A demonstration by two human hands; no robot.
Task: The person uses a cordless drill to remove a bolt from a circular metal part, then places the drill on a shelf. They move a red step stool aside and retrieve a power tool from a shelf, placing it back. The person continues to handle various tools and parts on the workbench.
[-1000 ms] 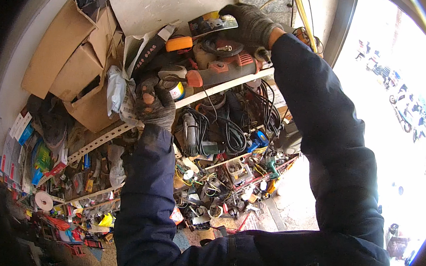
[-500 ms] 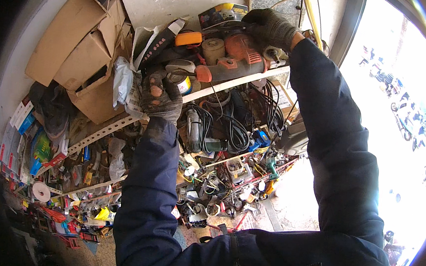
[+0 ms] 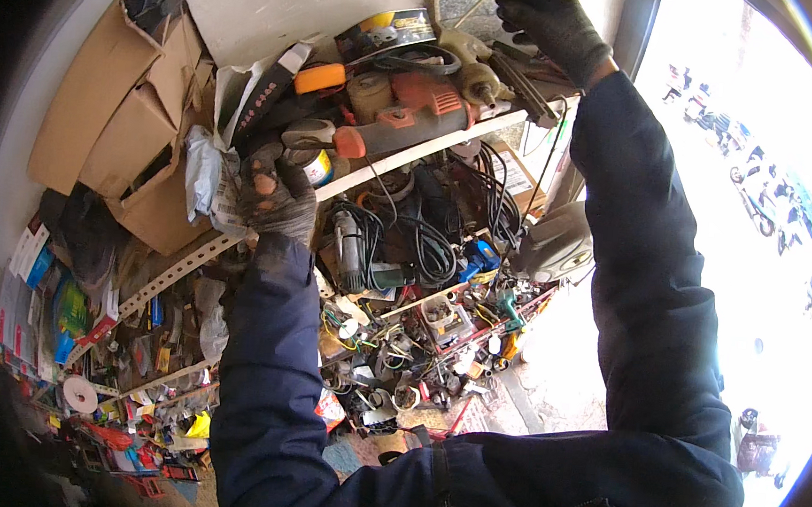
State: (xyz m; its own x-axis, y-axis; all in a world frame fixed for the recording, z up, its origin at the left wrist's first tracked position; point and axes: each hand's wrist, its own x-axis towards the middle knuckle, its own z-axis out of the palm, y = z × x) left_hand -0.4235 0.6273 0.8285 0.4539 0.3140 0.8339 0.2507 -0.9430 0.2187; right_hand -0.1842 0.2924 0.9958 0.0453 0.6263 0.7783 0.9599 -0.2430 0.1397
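Observation:
My left hand (image 3: 276, 197), in a worn dark glove torn at the fingers, is closed at the front edge of the upper shelf (image 3: 422, 159). Its fingers curl there, and what they grip, if anything, is hidden. Right beside it is a round can (image 3: 318, 169) with a white, blue and yellow label. My right hand (image 3: 555, 33), also gloved, is raised above the shelf's right end. Its fingers are bent but apart, with nothing visible in them. Below it lie a dirty spray-gun-like tool (image 3: 479, 78) and a dark metal bar (image 3: 523, 85). A red and grey power tool (image 3: 406, 122) lies between my hands.
Torn cardboard boxes (image 3: 107, 91) and a plastic bag (image 3: 209, 178) crowd the left. An orange case (image 3: 320, 79) and a coiled black ring (image 3: 418, 59) sit on the shelf. Corded tools (image 3: 350, 245) fill the shelf below. Bright daylight and parked motorbikes show at right.
My right hand has lifted up and right, off the dark items at the shelf's right end, uncovering the tool and bar there. My left hand stays at the shelf edge; the view has shifted slightly.

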